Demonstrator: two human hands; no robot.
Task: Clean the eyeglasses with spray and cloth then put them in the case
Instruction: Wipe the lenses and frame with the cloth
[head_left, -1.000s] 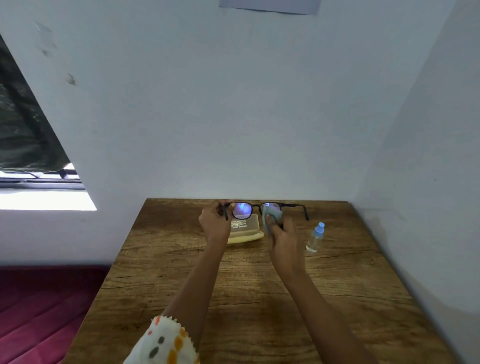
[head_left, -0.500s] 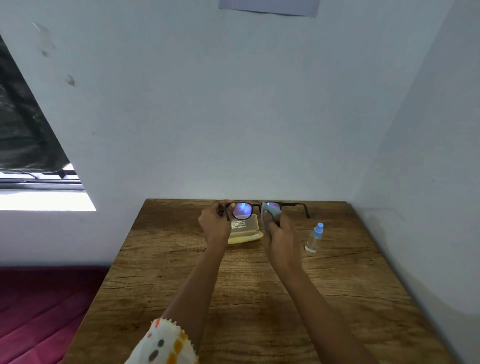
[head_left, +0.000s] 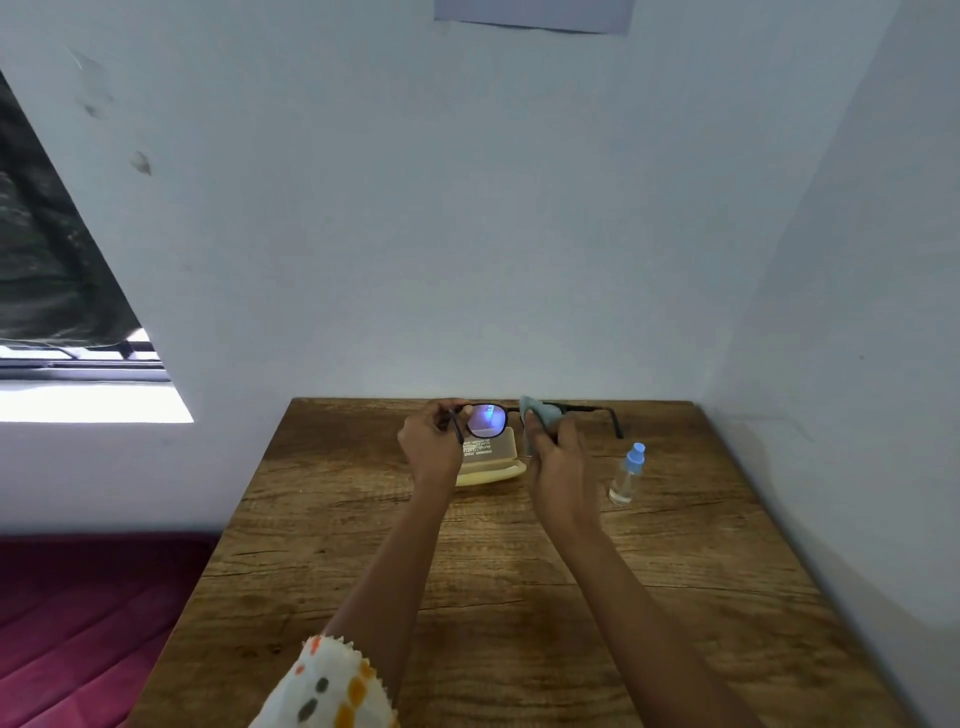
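Black-framed eyeglasses (head_left: 486, 420) are held up over the far part of the wooden table (head_left: 498, 571). My left hand (head_left: 430, 446) grips them at the left hinge. My right hand (head_left: 555, 453) presses a pale blue cloth (head_left: 540, 411) onto the right lens, which the cloth hides. The left lens shows a bluish reflection. Right of the hands, the right temple arm sticks out. Below the glasses lies an open cream-yellow case (head_left: 491, 465), partly hidden by both hands. A small clear spray bottle (head_left: 627, 475) with a blue cap stands to the right of my right hand.
White walls close the table in at the back and on the right. A window opening (head_left: 88, 384) is at the left. A dark red mattress (head_left: 88, 613) lies below the table's left edge. My patterned sleeve (head_left: 324, 686) shows at the bottom.
The cloth in my right hand has slid a little up and over the right lens. The glasses, my left hand, the case and the bottle stay about where they were.
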